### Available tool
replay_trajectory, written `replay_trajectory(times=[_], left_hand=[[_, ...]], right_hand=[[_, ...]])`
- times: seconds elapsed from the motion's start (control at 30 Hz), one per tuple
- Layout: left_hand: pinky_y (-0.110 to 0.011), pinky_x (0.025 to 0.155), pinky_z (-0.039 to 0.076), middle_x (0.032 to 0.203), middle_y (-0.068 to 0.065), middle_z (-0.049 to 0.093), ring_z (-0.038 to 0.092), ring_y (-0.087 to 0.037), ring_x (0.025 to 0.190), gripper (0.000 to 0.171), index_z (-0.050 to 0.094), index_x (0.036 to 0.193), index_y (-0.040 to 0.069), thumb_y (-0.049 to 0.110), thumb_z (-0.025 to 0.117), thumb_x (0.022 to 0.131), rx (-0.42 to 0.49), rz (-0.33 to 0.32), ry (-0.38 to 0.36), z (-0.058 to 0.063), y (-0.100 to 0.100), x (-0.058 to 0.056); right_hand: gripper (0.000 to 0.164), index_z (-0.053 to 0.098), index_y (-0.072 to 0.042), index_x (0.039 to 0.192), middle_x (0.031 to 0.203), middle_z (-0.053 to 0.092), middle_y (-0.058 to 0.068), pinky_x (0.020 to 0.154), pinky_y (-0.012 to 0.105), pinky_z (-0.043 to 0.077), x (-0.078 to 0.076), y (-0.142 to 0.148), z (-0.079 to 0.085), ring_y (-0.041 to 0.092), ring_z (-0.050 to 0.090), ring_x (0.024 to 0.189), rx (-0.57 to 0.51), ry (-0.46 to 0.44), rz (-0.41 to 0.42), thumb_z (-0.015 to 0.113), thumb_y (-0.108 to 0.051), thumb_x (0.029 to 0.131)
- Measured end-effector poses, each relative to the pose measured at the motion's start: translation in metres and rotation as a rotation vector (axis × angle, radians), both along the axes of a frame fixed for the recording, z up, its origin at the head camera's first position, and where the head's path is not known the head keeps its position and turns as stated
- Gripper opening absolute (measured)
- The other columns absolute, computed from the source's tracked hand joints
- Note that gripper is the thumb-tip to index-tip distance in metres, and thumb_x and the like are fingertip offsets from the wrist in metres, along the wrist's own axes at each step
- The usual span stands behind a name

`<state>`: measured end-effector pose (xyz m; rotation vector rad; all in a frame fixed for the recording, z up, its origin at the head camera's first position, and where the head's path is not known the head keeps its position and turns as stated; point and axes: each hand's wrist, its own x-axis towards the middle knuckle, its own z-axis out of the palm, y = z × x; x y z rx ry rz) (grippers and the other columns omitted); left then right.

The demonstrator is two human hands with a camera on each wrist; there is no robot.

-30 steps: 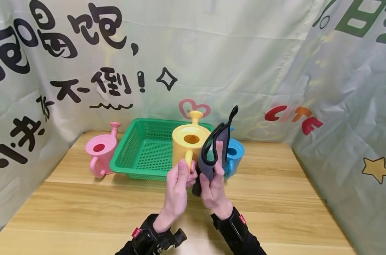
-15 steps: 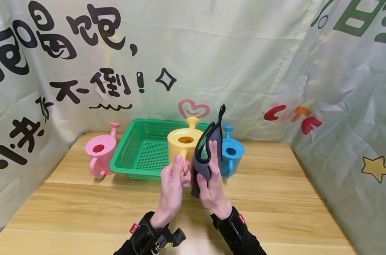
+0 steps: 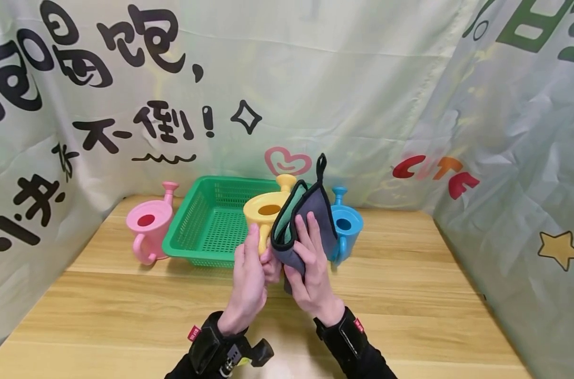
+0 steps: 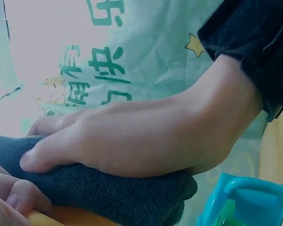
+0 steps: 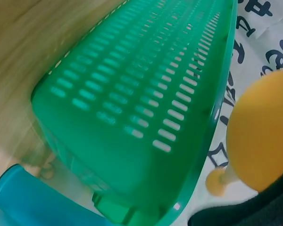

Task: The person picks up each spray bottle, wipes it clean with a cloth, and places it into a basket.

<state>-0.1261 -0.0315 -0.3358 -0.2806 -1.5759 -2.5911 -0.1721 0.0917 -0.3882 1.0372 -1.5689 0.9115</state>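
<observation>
My left hand grips the handle of a yellow toy watering can, held up in front of the basket with its spout pointing away. In my right hand is a folded cleaning cloth, grey outside and green inside, with black edging and a hanging loop. The cloth lies against the can's right side, and my right fingers spread over its outer face. The left wrist view shows the right hand over the dark cloth, with left fingers beside it. In the right wrist view the yellow can shows partly.
A green perforated basket stands behind the hands. A pink watering can is on its left, a blue one on its right. Printed fabric walls the wooden table at the back and sides.
The yellow watering can and left hand have shifted left and slightly down. The cloth has followed leftward and turned, showing more of its grey face; more of the blue can shows.
</observation>
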Motion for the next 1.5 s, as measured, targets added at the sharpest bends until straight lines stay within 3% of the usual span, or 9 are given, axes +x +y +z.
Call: replay_trajectory(times=[0.1, 0.37, 0.7, 0.97, 1.23, 1.3, 1.5], left_hand=[[-0.023, 0.042, 0.017, 0.049, 0.012, 0.029, 0.025, -0.004, 0.042, 0.056, 0.031, 0.065, 0.015, 0.049, 0.029, 0.109, 0.009, -0.025, -0.012, -0.0003, 0.0, -0.0004], [-0.019, 0.04, 0.022, 0.048, 0.014, 0.03, 0.026, -0.001, 0.039, 0.052, 0.032, 0.065, 0.017, 0.043, 0.027, 0.109, 0.003, -0.047, -0.043, 0.0023, -0.003, -0.0024], [-0.029, 0.039, 0.009, 0.048, 0.008, 0.017, 0.017, -0.009, 0.04, 0.053, 0.029, 0.06, 0.023, 0.042, 0.022, 0.11, 0.044, -0.154, 0.007, -0.001, -0.0056, -0.0039], [-0.031, 0.04, 0.01, 0.045, 0.017, 0.03, 0.021, -0.004, 0.038, 0.052, 0.031, 0.062, 0.023, 0.043, 0.026, 0.109, 0.061, -0.14, -0.008, 0.001, -0.0073, -0.0051], [-0.03, 0.04, 0.008, 0.049, 0.007, 0.017, 0.016, -0.008, 0.041, 0.053, 0.031, 0.061, 0.026, 0.041, 0.023, 0.11, 0.078, -0.194, 0.025, -0.0008, -0.0077, -0.006], [-0.031, 0.039, 0.007, 0.049, 0.006, 0.016, 0.015, -0.01, 0.041, 0.053, 0.032, 0.06, 0.027, 0.04, 0.022, 0.11, 0.084, -0.207, 0.048, -0.0011, -0.0079, -0.0058], [-0.034, 0.037, 0.006, 0.046, 0.014, 0.024, 0.014, -0.012, 0.039, 0.053, 0.035, 0.061, 0.028, 0.037, 0.02, 0.111, 0.092, -0.205, 0.087, -0.0003, -0.0082, -0.0064]], right_hand=[[0.031, 0.048, 0.005, 0.114, 0.163, 0.034, 0.015, 0.128, 0.046, 0.019, -0.0007, 0.0016, 0.0003, 0.037, 0.023, 0.155, -0.005, -0.024, 0.019, 0.041, -0.024, 0.106], [0.031, 0.053, 0.004, 0.116, 0.161, 0.037, 0.017, 0.128, 0.048, 0.017, -0.0008, 0.0001, 0.0017, 0.038, 0.023, 0.155, 0.011, 0.072, 0.011, 0.043, -0.023, 0.105], [0.037, 0.042, 0.011, 0.122, 0.166, 0.027, 0.015, 0.129, 0.043, 0.016, -0.0008, 0.0066, 0.0022, 0.035, 0.02, 0.157, -0.081, -0.196, 0.145, 0.045, -0.022, 0.106], [0.033, 0.052, 0.006, 0.117, 0.161, 0.036, 0.015, 0.127, 0.049, 0.02, -0.0012, 0.0019, 0.0033, 0.04, 0.025, 0.154, 0.016, -0.023, 0.01, 0.046, -0.024, 0.105], [0.033, 0.043, 0.009, 0.121, 0.166, 0.026, 0.012, 0.129, 0.042, 0.017, -0.002, 0.0076, 0.0042, 0.033, 0.019, 0.157, -0.082, -0.24, 0.162, 0.045, -0.021, 0.106], [0.032, 0.044, 0.008, 0.12, 0.166, 0.027, 0.013, 0.129, 0.043, 0.017, -0.0016, 0.0081, 0.0051, 0.034, 0.02, 0.157, -0.075, -0.214, 0.151, 0.046, -0.021, 0.106], [0.03, 0.053, 0.005, 0.118, 0.162, 0.035, 0.015, 0.128, 0.049, 0.019, -0.0007, 0.0044, 0.0058, 0.04, 0.024, 0.155, 0.023, -0.022, 0.014, 0.048, -0.021, 0.104]])
